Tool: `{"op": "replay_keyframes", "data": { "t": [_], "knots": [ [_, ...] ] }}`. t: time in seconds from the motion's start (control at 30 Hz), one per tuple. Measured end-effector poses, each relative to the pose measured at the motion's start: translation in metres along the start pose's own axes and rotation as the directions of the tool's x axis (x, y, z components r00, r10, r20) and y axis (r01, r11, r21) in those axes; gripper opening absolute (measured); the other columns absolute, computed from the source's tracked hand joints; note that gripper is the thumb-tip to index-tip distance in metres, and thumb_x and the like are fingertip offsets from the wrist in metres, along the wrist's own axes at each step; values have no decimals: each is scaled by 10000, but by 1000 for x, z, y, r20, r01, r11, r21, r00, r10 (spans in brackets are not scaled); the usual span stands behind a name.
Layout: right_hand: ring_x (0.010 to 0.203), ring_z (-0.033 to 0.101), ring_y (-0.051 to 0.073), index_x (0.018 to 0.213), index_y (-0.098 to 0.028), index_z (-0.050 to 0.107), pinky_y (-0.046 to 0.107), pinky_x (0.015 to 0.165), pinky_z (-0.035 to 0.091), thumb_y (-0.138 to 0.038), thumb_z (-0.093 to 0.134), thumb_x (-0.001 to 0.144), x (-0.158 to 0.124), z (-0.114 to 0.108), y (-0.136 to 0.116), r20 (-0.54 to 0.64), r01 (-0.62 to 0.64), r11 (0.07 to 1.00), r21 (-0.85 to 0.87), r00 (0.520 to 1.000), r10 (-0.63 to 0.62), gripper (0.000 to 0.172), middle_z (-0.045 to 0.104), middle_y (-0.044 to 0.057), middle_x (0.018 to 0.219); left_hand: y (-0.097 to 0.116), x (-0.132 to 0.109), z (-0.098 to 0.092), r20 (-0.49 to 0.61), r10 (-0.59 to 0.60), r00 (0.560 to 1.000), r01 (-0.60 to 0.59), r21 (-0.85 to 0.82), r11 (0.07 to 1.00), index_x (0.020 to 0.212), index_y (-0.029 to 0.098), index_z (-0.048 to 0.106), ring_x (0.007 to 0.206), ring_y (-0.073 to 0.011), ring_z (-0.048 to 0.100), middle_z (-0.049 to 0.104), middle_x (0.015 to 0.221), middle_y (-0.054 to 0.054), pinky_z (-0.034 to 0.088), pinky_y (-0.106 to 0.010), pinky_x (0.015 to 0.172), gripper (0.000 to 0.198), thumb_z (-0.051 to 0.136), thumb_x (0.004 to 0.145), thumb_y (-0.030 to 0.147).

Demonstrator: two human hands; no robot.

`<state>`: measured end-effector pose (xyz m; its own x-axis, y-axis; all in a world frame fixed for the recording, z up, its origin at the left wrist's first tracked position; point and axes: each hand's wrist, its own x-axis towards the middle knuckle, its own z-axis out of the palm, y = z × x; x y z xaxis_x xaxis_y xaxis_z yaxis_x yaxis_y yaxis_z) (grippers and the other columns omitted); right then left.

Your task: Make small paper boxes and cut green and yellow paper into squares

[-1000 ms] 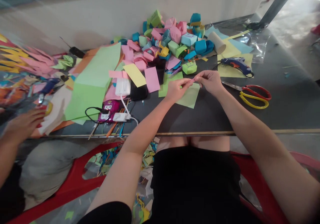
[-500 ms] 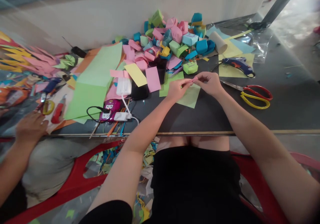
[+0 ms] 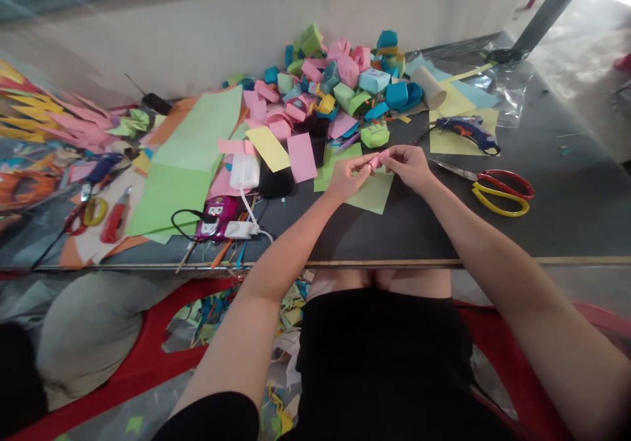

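My left hand and my right hand meet over the dark table, both pinching a small folded pink paper piece between their fingertips. Under the hands lies a light green paper square. Behind them sits a pile of folded paper boxes in pink, blue, green and yellow.
Red and yellow scissors lie right of my hands, a blue glue gun behind them. Left are large green sheets, a white charger, a black phone and a red cutter. A red chair stands below left.
The other person's hand at the left edge has pulled back out of view. My hands stayed together on the pink piece, turning it slightly.
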<state>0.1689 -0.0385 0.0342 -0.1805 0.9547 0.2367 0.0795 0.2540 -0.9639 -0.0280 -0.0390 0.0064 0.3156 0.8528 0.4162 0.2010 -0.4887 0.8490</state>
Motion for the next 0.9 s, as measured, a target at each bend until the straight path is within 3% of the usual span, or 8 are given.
{"op": "replay_keyframes", "data": {
  "t": [0.2, 0.27, 0.37, 0.5, 0.6, 0.8, 0.9],
  "knots": [
    [577, 549, 107, 786, -173, 744, 259, 543, 453, -652, 879, 716, 1, -3, 1, 56, -9, 998, 64, 998, 5, 503, 662, 24, 656, 5, -2, 0, -28, 19, 999, -17, 59, 998, 1383, 206, 714, 715, -125, 705, 818, 897, -50, 561, -248, 674, 443, 499, 1058, 415],
    [579, 531, 106, 779, -177, 743, 260, 547, 436, -687, 871, 706, 1, -3, 0, 74, -12, 997, 83, 997, 6, 531, 645, 17, 643, 7, -1, 0, -23, 34, 999, -33, 42, 999, 1385, 239, 714, 765, -130, 724, 827, 1002, -55, 569, -254, 694, 444, 487, 1064, 446],
    [603, 522, 112, 751, -193, 736, 270, 578, 442, -752, 867, 658, 1, -4, -3, 114, -18, 995, 98, 993, 7, 582, 650, 13, 666, 8, 0, -4, 14, 74, 997, -75, 21, 997, 1303, 280, 764, 866, -166, 751, 811, 1184, -64, 596, -291, 732, 420, 520, 1044, 503],
    [621, 513, 122, 723, -200, 727, 281, 616, 443, -786, 858, 637, -1, -4, -7, 208, -53, 993, 105, 978, 30, 607, 634, 0, 653, 8, 2, -12, 36, 76, 996, -78, 46, 996, 1085, 258, 840, 912, -200, 749, 823, 1113, -89, 608, -333, 790, 491, 514, 1022, 620],
    [624, 513, 118, 740, -194, 743, 276, 628, 433, -762, 867, 654, -2, -5, -7, 239, -70, 987, 144, 970, 34, 588, 626, -5, 651, 10, 1, -15, 49, 57, 997, -60, 49, 997, 1095, 245, 839, 863, -187, 728, 823, 1049, -95, 573, -299, 708, 563, 522, 992, 699],
    [639, 538, 122, 759, -198, 756, 277, 647, 459, -751, 874, 659, -2, -7, -6, 285, -99, 981, 166, 957, 48, 575, 669, 14, 701, 11, 0, -10, 48, 66, 997, -71, 120, 990, 1165, 223, 823, 589, -126, 582, 729, 719, -43, 435, -262, 539, 682, 395, 1025, 735],
    [641, 542, 127, 769, -193, 757, 283, 649, 466, -754, 874, 655, -3, -5, -8, 254, -89, 982, 165, 966, 45, 584, 676, 21, 708, 10, -1, -6, -2, 73, 997, -71, 200, 977, 1198, 215, 804, 571, -104, 562, 785, 834, -51, 412, -244, 528, 646, 442, 1018, 718]
  ]
}}
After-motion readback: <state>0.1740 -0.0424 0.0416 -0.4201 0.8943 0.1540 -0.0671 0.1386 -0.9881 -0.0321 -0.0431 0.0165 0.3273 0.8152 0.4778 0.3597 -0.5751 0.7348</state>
